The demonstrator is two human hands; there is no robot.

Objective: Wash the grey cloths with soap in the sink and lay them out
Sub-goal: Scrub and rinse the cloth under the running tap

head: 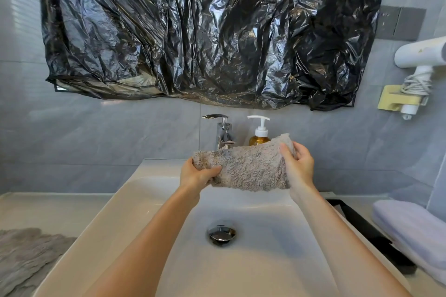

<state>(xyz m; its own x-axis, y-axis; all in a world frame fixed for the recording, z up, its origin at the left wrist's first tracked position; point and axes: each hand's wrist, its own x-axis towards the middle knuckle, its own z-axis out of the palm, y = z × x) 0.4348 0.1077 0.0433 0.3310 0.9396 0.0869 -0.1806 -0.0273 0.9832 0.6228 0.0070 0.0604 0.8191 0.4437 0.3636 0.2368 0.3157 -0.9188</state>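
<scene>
A fluffy grey cloth is stretched between both hands above the back of the white sink. My left hand grips its left end, thumb over the front. My right hand grips its right end, fingers curled behind the cloth. An amber soap bottle with a white pump stands behind the cloth, partly hidden by it, beside the chrome tap. Another grey cloth lies spread on the counter at the far left.
The chrome drain sits in the middle of the basin. A folded pale lilac towel and a black strip lie on the right counter. Black plastic sheeting covers the wall above. A white hair dryer hangs at right.
</scene>
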